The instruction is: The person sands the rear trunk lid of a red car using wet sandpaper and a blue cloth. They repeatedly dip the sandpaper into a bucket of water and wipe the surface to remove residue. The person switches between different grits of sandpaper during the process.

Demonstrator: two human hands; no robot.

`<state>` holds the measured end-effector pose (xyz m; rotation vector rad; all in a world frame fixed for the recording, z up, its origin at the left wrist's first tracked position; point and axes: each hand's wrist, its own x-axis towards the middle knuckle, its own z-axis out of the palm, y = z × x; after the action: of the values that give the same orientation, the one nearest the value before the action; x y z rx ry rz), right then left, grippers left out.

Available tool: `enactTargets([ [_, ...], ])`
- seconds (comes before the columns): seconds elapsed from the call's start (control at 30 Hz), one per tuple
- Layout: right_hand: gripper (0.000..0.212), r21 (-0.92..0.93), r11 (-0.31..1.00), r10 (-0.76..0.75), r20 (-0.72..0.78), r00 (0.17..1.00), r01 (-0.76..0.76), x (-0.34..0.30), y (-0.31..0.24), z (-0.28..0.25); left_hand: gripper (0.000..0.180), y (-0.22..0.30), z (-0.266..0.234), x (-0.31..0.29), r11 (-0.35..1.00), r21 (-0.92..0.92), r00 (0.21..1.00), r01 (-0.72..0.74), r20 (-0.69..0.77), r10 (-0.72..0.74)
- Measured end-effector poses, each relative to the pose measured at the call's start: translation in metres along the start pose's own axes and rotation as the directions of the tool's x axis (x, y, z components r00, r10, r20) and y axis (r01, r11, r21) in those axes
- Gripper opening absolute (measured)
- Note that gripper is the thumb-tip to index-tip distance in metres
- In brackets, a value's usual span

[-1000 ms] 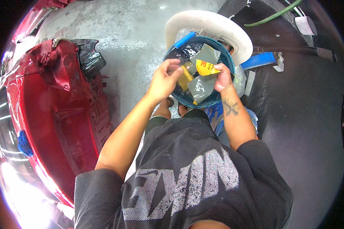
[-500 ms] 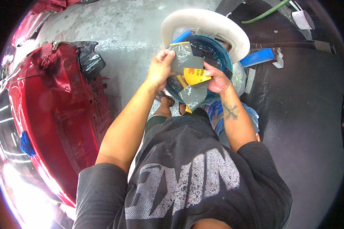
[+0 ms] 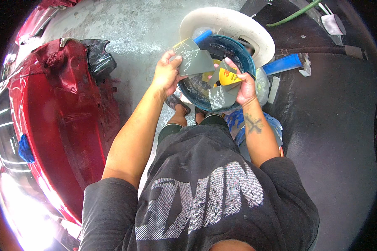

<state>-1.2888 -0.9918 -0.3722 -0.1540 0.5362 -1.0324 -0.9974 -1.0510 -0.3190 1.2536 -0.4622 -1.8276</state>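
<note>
Between thumb and fingers, my left hand [image 3: 167, 74] grips a grey sheet of sandpaper [image 3: 197, 63] with pale streaks and a yellowish edge at its far corner. My right hand [image 3: 244, 88] pinches a second, folded piece of sandpaper [image 3: 223, 97], its grey grit side hanging toward me and its yellow printed backing facing up. The two pieces are held side by side, close together. Both hands are above a round dark-blue bucket [image 3: 250, 62]; dark, wet-looking contents show between the sheets, but most of its inside is hidden.
Beyond the bucket stands a large off-white curved panel [image 3: 222, 19]. A red car body part [image 3: 63, 121] fills the left side. To the right lie a blue bar-shaped object [image 3: 282, 64], a green hose [image 3: 295, 16] and a white-bristled brush [image 3: 333, 24]. Clear plastic [image 3: 262, 88] bunches beside the bucket.
The sandpaper pieces have been drawn apart: my left hand moved left with its sheet, now tilted differently. My right hand moved slightly right and turned its folded piece.
</note>
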Motion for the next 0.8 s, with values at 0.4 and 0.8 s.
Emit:
enactTargets([
  [0.4, 0.094, 0.153, 0.987, -0.043, -0.011, 0.999, 0.045, -0.001, -0.006, 0.005, 0.054, 0.005, -0.009, -0.013, 0.977, 0.199, 0.997, -0.071, -0.024, 0.077],
  [0.8, 0.089, 0.217, 0.974, -0.059, -0.046, 0.997, 0.067, 0.000, -0.006, -0.008, 0.060, 0.002, -0.016, -0.016, 0.951, 0.305, 0.997, -0.060, -0.028, 0.071],
])
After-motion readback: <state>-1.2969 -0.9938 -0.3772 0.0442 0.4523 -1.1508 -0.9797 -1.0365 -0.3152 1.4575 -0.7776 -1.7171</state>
